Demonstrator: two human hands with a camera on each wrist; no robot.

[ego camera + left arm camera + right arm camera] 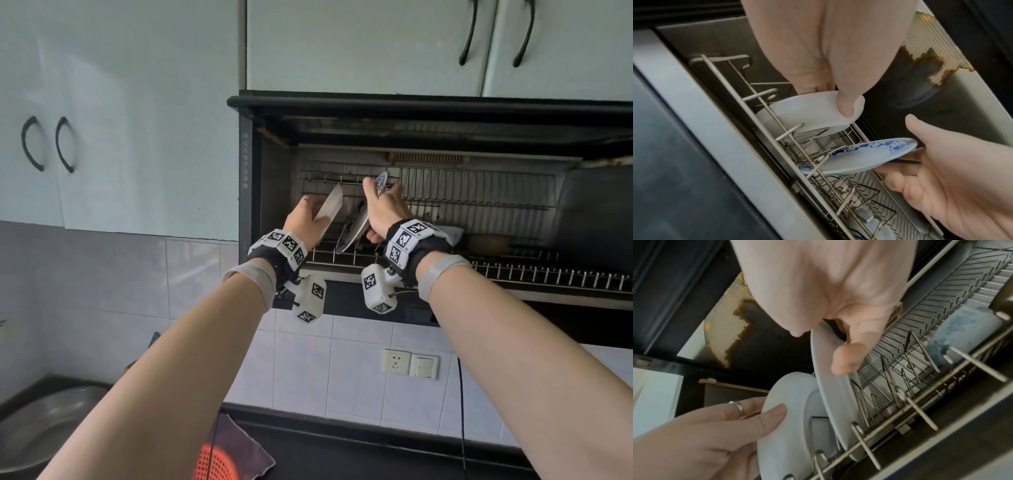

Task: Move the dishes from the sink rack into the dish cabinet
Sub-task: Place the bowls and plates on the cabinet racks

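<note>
Slotting dishes into the cabinet rack (pixel 797 152), left hand (pixel 308 222) pinches a white dish (pixel 807 113), right hand (pixel 380 209) grips a blue-patterned plate (pixel 865 155); next, seat both, then release.

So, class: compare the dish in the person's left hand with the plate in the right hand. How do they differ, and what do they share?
The white dish is plain, while the blue-patterned plate has a blue floral rim.
The white dish looks deeper, the patterned plate flatter and wider.
The left hand grips the white dish, the right hand the patterned plate, further right.
Both stand on edge among the prongs of the wire rack.
</note>
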